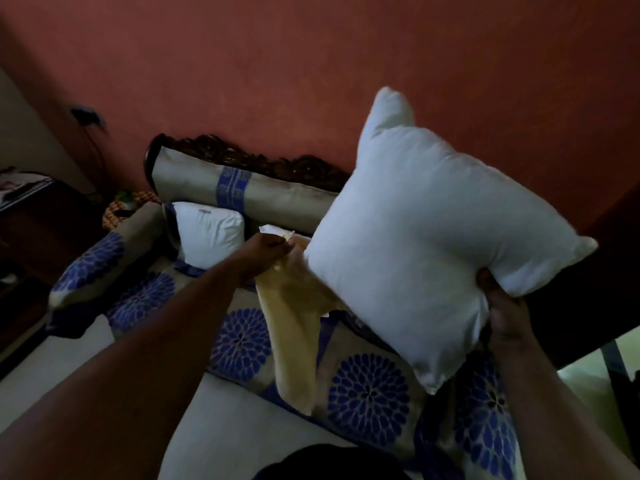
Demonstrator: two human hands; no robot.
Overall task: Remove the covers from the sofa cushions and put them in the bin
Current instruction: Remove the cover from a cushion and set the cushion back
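Left hand: the left hand (268, 252) pinches the top edge of the cream cushion cover (294, 327), which hangs limp from the grip down toward the near edge of the sofa.
Right hand: the right hand (504, 306) grips the lower right edge of the bare white cushion insert (422, 237), fingers curled round it, and holds it in the air.
Cover and insert: the insert looks fully out of the cover; the two touch only where the cover drapes against the insert's left side.
Other cushion: a second white cushion (207, 233) lies at the far left of the seat; a strip of blue cloth shows at its edge, and whether it is fully stripped cannot be told.
Bin: not in view.
Risk, cover: the pinch takes only a small fold of cloth, so a quick swing toward the bin could pull it loose.
Risk, insert: it is held by one edge, and it could sag, twist free and fall to the floor.
Risk, search: with both hands full, turning to find the bin could drag the hanging cover across the seat.
Surface: the sofa (367, 389) wears beige cloth with large blue flower prints; a carved dark wooden back runs along the far side.
Room: dim light, a red-brown wall (311, 64) behind, a pale floor near, dark furniture at the left.
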